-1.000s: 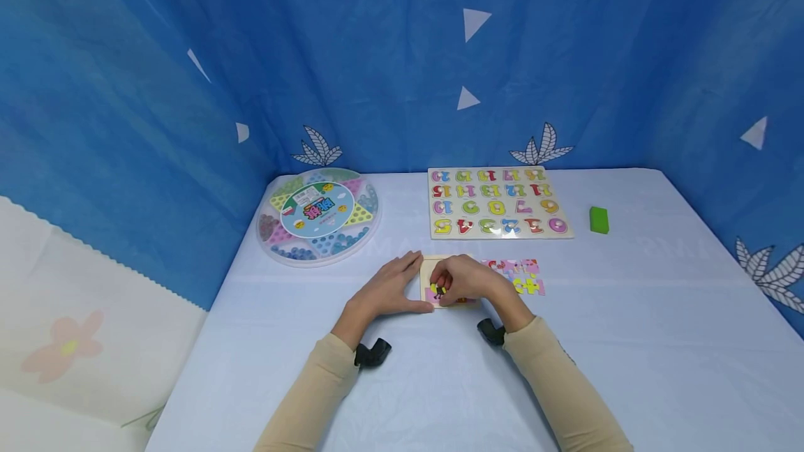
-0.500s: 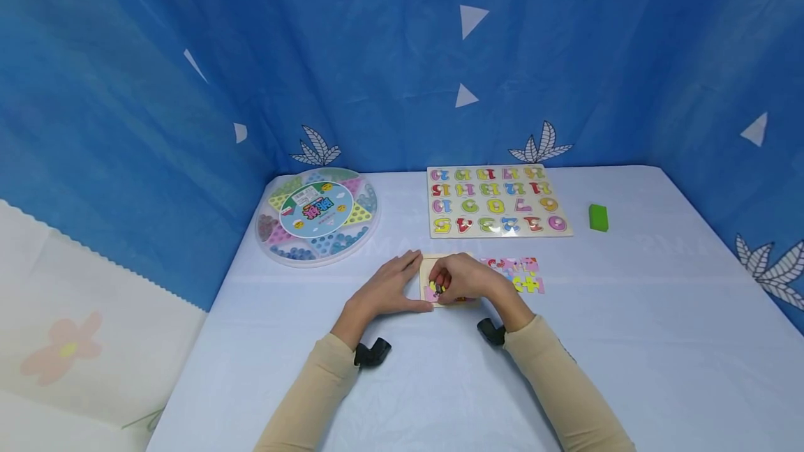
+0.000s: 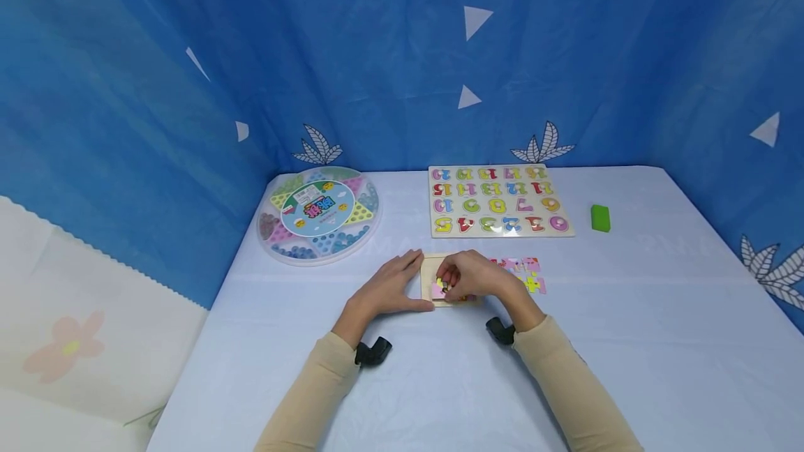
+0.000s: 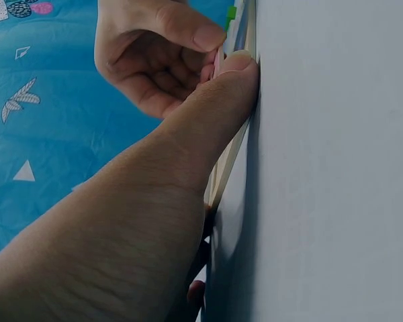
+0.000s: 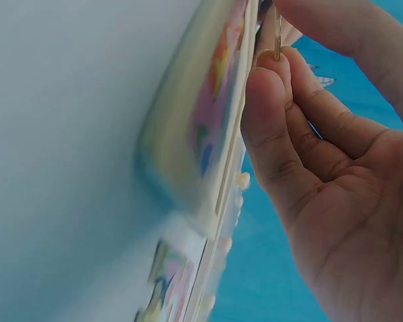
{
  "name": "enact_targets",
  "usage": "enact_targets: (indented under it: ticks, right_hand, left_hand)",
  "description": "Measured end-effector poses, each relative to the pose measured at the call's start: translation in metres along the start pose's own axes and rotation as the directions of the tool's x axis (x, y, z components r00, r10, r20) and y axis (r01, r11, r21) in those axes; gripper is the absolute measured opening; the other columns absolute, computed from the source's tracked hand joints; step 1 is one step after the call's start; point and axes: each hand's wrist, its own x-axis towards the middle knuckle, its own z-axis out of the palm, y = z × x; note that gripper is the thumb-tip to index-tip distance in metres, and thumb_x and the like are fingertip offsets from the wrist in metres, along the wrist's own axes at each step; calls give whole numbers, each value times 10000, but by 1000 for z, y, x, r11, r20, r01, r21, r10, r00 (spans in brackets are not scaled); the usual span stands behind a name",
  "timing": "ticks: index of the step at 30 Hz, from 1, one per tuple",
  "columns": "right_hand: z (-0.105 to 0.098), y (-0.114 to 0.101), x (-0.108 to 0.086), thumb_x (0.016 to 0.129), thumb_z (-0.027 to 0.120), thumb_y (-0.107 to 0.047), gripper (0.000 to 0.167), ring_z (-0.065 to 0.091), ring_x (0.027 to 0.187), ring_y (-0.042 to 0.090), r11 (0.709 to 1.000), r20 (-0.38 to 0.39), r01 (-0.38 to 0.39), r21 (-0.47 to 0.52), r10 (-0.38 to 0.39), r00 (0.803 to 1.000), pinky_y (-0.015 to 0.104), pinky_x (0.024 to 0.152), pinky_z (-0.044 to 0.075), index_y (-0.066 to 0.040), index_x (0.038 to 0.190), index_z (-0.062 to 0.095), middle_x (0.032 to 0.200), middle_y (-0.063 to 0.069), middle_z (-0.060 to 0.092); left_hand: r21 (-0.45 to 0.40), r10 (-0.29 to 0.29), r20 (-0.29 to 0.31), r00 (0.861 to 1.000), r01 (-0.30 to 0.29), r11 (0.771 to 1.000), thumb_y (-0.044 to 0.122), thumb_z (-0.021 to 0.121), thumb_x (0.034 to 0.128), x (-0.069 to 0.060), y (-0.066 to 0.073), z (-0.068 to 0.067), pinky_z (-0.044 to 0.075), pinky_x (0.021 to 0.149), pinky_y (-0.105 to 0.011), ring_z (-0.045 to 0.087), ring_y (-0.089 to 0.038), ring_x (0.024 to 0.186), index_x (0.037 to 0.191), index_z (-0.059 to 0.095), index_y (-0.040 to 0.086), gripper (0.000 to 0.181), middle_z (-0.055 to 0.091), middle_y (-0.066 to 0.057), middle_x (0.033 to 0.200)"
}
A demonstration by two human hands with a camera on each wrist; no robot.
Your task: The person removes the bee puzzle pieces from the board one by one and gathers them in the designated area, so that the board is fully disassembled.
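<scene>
In the head view, my left hand [image 3: 388, 288] rests against the left side of a small wooden puzzle tray [image 3: 426, 272], its fingers near the far corner and its thumb at the near one. The left wrist view shows that thumb [image 4: 221, 94] extended against the tray's edge. My right hand [image 3: 472, 276] pinches a pink-and-yellow jigsaw piece [image 3: 437, 291] just over the tray. Seen edge-on in the right wrist view, the piece [image 5: 277, 33] sits between thumb and fingers. Colourful printing [image 5: 215, 100] lies inside the tray; my right hand covers much of it from above.
Several joined or close-lying jigsaw pieces [image 3: 532, 274] lie right of the tray. Behind stands a wooden number board [image 3: 496, 199], with a green block [image 3: 599, 218] to its right. A round Chinese-checkers-style game case [image 3: 317, 218] lies at left. Blue curtains [image 3: 377, 54] enclose the back.
My right hand has shifted slightly right with the piece, and the piece now looks tilted or raised. My left hand stays at the tray's left side.
</scene>
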Motion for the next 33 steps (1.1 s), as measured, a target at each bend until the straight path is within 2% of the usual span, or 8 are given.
enact_targets:
  ticks: [26, 33]
  right_hand:
    - [-11, 23, -25, 706, 861, -106, 316, 545, 764, 159, 1000, -78, -12, -9, 12, 997, 264, 703, 492, -95, 972, 691, 826, 20, 613]
    - [-17, 29, -35, 694, 870, -101, 337, 544, 762, 161, 999, -101, -37, 3, 37, 994, 259, 699, 507, -76, 979, 691, 829, 35, 611]
  left_hand:
    - [18, 0, -10, 1000, 0, 1000, 720, 639, 768, 1, -1, 2, 204, 1235, -415, 148, -210, 1527, 1563, 191, 142, 1081, 152, -16, 1651]
    - [14, 0, -4, 1000, 0, 1000, 724, 629, 770, 1, -2, 3, 205, 1235, -419, 141, -201, 1529, 1565, 189, 153, 1073, 150, -2, 1652]
